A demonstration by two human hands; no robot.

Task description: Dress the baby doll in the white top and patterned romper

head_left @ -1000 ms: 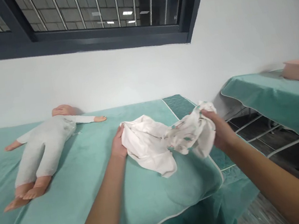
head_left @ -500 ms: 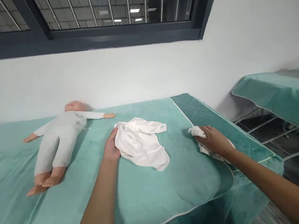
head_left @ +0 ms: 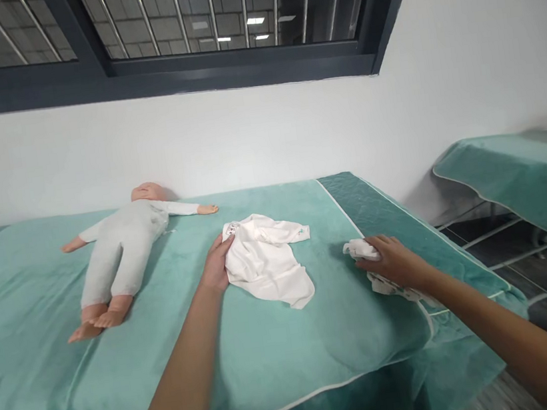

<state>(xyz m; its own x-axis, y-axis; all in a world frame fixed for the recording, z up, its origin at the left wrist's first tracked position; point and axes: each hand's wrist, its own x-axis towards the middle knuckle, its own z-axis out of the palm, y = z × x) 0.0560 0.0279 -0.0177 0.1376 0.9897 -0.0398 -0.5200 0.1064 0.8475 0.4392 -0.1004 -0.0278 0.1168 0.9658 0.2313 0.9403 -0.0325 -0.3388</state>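
A white long-sleeved baby garment point(head_left: 268, 263) lies spread on the green-covered bed, one sleeve pointing right. My left hand point(head_left: 216, 266) grips its left edge near a small printed patch, thumb on top. Toward the bed's right side, my right hand point(head_left: 394, 259) is closed around a bunched white cloth point(head_left: 361, 249) with some printed pattern; part of that cloth hangs out below the palm, and its full shape is hidden. To the left, a baby doll point(head_left: 130, 241) in a pale one-piece lies on its back, arms out and feet toward me.
A green velvety cover with white piping point(head_left: 295, 370) drapes over the bed's front edge. Behind stands a white wall point(head_left: 244, 135) under a dark-framed, barred window point(head_left: 236, 72). At right, another green-covered bed point(head_left: 516, 173) stands across a gap with metal rails point(head_left: 503, 228).
The view has shifted slightly, so the bed and doll sit further right. My left hand keeps its hold on the garment's edge; the right hand still grips the bunched cloth.
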